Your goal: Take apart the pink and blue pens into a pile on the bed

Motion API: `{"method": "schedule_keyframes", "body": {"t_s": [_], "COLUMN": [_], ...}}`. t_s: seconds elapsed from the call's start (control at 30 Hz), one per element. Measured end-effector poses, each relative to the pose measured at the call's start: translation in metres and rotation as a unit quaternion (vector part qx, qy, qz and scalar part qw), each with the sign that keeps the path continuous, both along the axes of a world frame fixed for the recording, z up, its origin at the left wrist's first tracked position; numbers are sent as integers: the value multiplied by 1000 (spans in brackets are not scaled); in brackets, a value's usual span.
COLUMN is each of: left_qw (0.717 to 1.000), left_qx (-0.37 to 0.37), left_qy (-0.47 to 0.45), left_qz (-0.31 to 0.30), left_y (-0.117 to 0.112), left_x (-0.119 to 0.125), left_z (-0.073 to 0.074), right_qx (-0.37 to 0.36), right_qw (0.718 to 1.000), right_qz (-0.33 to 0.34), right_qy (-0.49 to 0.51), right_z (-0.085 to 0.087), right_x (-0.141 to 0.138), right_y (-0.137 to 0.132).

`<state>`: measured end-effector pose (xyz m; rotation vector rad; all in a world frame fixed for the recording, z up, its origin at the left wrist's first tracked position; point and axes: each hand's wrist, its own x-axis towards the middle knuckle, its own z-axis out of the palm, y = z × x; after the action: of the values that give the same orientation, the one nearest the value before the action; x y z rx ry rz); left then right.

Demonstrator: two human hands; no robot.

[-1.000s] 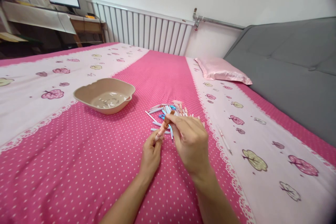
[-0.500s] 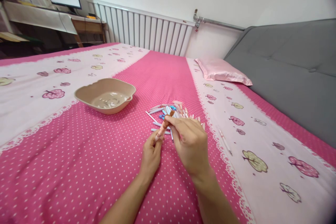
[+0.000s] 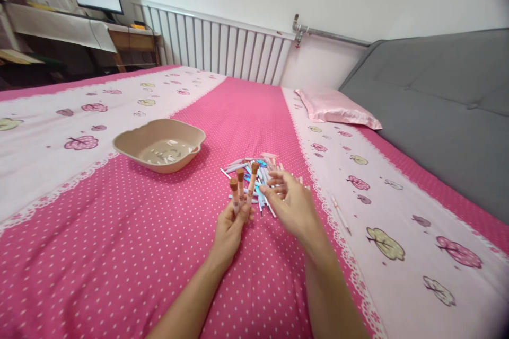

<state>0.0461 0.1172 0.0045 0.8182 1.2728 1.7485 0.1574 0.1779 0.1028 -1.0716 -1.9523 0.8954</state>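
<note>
Three pale pink pens [image 3: 252, 186] with brown tops are gripped in my left hand [image 3: 229, 230], fanned apart and pointing up. My right hand [image 3: 294, 204] is just to their right, its fingers loosely apart with nothing in them. Behind both hands lies a loose pile of pen parts [image 3: 237, 163], with white, pale blue and pink barrels, thin refills and bright blue pieces. My hands and the held pens cover part of the pile.
A beige plastic basin [image 3: 159, 126] with small white bits inside stands left of the pile. A single pen [image 3: 341, 214] lies to the right on the pink bedspread [image 3: 159, 254]. Farther back are a pink pillow [image 3: 338, 107] and a grey headboard [image 3: 445, 90].
My right hand has let go of the brown-topped pen and drawn away to the right, its fingers opening. My left hand has turned, so three pens now show fanned out.
</note>
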Motion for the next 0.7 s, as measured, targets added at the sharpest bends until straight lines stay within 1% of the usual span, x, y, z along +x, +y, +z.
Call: {"method": "schedule_keyframes", "body": {"t_s": [0.07,0.1,0.17,0.2,0.27,0.37,0.5,0.6,0.7], "left_qw": [1000,999,999,999,998,998,996,994,992], "left_qx": [5,9,19,21,21,16,10,15,20], "left_qy": [-13,-17,-23,-24,-20,-5,24,47,48], "left_qz": [-22,-30,-39,-42,-50,-66,-86,-99,-112], "left_y": [0,0,-1,-1,-2,-2,-2,-2,-3], "left_x": [0,0,1,1,1,1,0,-1,0], "left_z": [0,0,2,3,5,7,7,9,12], "right_qx": [-74,-95,-105,-99,-80,-44,-5,-4,-27], "right_qw": [993,987,979,979,983,988,988,988,985], "right_qz": [91,130,173,178,166,147,141,140,151], "right_qy": [-12,-11,-2,0,-9,-30,-59,-72,-72], "right_z": [-7,-11,-17,-19,-20,-16,-10,-9,-10], "right_x": [0,-1,-4,-5,-6,-5,-3,-2,-1], "right_y": [8,10,13,13,12,9,5,5,6]}}
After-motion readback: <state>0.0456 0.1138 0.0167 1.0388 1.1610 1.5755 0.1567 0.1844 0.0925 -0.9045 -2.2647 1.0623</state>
